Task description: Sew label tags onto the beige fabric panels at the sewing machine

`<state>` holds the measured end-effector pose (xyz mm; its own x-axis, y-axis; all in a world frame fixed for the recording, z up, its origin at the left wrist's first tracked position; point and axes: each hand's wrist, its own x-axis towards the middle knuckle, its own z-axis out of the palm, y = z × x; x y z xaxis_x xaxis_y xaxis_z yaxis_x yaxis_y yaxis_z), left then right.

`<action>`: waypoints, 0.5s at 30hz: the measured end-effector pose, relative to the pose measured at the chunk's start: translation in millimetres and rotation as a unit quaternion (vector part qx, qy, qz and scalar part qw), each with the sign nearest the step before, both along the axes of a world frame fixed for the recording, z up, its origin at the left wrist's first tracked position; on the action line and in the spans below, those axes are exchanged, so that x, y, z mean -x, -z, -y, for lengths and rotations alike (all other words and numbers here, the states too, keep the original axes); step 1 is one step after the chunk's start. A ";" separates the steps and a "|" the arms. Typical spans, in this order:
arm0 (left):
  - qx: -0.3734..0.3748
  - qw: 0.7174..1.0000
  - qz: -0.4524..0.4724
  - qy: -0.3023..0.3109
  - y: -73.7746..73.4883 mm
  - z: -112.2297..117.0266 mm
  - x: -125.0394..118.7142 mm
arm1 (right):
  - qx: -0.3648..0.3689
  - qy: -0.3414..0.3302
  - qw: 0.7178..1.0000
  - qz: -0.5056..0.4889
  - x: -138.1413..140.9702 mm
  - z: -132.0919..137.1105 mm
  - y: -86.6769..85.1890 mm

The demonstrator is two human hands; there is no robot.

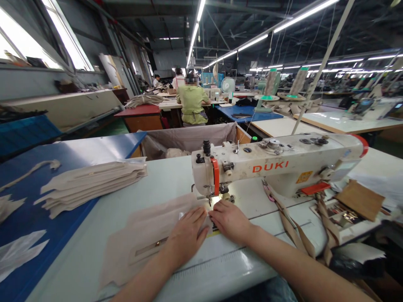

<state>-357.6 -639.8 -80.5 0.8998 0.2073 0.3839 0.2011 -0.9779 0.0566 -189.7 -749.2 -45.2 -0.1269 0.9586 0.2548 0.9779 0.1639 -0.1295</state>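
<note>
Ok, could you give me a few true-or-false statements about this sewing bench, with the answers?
1. The left hand and right hand both lie flat on the beige fabric piece by the needle. True.
2. The sewing machine carries the word DUKI in blue letters. False: the letters are orange-red.
3. A stack of beige cut pieces lies to the left of the machine. True.
4. The left hand grips a pair of scissors. False: it holds nothing and is spread open on the fabric.
5. The person in the green top ahead faces the camera. False: that person sits with their back to it.
</note>
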 end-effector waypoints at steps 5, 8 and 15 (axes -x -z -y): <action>0.017 1.000 -0.002 -0.004 0.9 -3.5 -8.4 | -0.020 0.026 0.999 -0.010 -6.0 -2.2 9.2; 0.030 0.999 0.009 -0.001 1.3 -6.0 -11.1 | -0.034 0.034 0.999 -0.019 -6.6 -2.8 12.9; 0.011 1.000 0.024 0.007 0.5 -9.6 -17.0 | -0.052 0.047 0.997 -0.033 -5.8 -4.3 14.6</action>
<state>-340.7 -630.2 -81.0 0.8834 0.2032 0.4223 0.1831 -0.9791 0.0881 -183.8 -744.9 -59.8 -0.0176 0.9337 0.3577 0.9795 0.0880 -0.1814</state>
